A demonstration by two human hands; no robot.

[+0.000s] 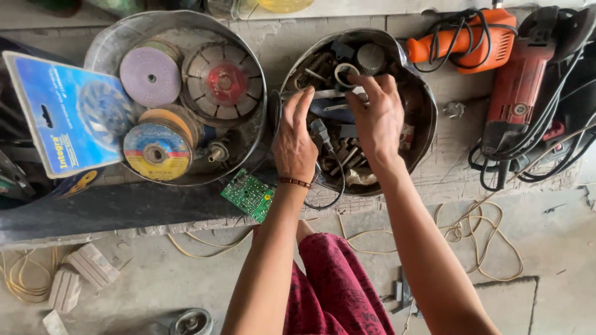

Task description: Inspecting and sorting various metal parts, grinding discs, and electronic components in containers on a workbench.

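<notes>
Ring (345, 73) at right hand (376, 119) fingertips (in bowl (417, 93)).

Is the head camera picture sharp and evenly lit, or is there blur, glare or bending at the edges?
Head view: soft, even daylight with weak shadows; both hands, left hand and right hand, look sharp over the metal bowl; mild glare on the blue package; wide-lens bending shows near the edges.
</notes>
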